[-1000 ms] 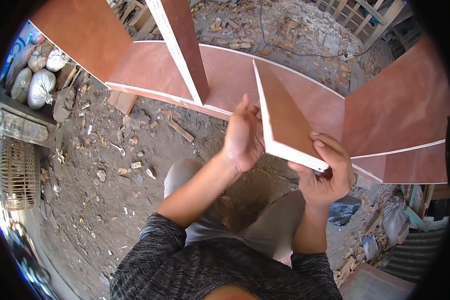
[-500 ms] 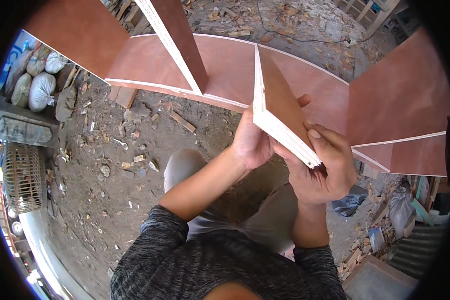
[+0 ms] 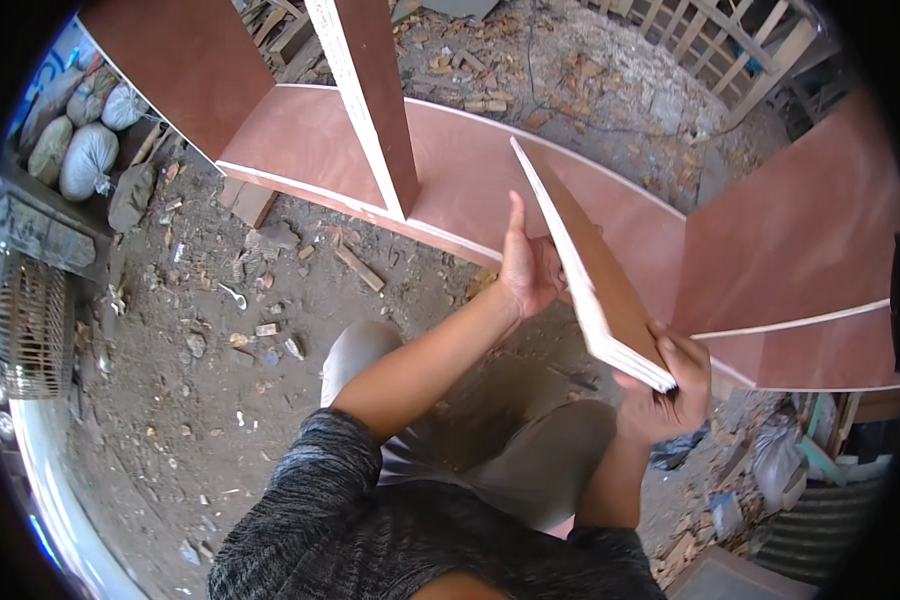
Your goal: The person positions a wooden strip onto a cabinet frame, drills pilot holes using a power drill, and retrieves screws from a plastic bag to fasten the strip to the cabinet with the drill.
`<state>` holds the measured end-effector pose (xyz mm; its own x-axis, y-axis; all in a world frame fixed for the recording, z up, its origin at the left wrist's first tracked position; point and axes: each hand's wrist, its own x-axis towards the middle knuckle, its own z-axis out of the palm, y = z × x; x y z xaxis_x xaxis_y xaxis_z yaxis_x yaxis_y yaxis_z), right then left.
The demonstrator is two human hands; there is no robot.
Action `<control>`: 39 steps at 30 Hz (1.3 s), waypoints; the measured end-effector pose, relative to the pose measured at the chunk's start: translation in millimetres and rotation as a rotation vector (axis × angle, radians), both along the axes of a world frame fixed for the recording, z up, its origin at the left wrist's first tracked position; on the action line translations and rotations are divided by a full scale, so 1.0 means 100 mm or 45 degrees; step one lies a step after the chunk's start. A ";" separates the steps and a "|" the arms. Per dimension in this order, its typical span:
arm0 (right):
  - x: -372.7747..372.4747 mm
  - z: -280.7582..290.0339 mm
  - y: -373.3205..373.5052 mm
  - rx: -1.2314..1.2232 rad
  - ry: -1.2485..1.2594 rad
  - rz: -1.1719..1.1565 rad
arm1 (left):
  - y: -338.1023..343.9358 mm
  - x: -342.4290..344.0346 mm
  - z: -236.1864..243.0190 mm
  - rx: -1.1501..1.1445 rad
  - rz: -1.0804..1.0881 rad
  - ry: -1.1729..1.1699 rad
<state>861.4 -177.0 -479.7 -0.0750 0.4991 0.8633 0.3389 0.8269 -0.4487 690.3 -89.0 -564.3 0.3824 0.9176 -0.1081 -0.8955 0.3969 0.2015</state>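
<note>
A reddish-brown plywood board (image 3: 610, 270) with pale, raw layered edges is held up tilted in front of me. My right hand (image 3: 670, 395) grips its near lower corner, thumb on the face and fingers around the underside. My left hand (image 3: 532, 268) is at the board's left edge, thumb stretched upward and apart from the wood. Its fingertips go behind the board, so whether they touch it is hidden. Beyond the board lies a long plywood frame (image 3: 460, 170) of the same colour, with an upright divider panel (image 3: 375, 100) standing on it.
Wide plywood panels rise at the frame's left end (image 3: 175, 70) and right end (image 3: 800, 225). Stuffed sacks (image 3: 88, 160) and a wire basket (image 3: 32, 325) are at left. Wood scraps (image 3: 358, 268) litter the dirt floor. A wooden lattice (image 3: 720, 50) stands far right.
The board has swung, its near corner moving right and down with my right hand. My left thumb has lifted away from the board. The view has shifted slightly.
</note>
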 end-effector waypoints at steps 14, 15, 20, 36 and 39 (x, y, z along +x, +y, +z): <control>1.18 -0.96 -1.16 -0.475 1.270 -0.035 | 0.23 1.04 0.11 0.660 -0.027 0.949; 1.14 -1.03 -1.17 -0.527 1.467 0.116 | 0.19 1.12 0.16 0.696 0.023 0.992; 1.16 -1.20 -0.97 -0.673 2.052 0.412 | -0.08 1.39 0.48 0.551 0.086 1.250; 1.17 -1.10 -0.42 -0.510 2.158 0.334 | -0.25 1.30 0.72 1.001 0.460 1.773; 1.27 -1.16 -0.44 -0.405 2.134 0.415 | -0.16 1.13 0.68 1.154 0.154 1.814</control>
<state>988.4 -220.7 -595.5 0.6012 0.7989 -0.0179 -0.7753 0.5778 -0.2548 803.1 -105.4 -496.6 0.3801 0.8879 0.2591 0.1704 -0.3426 0.9239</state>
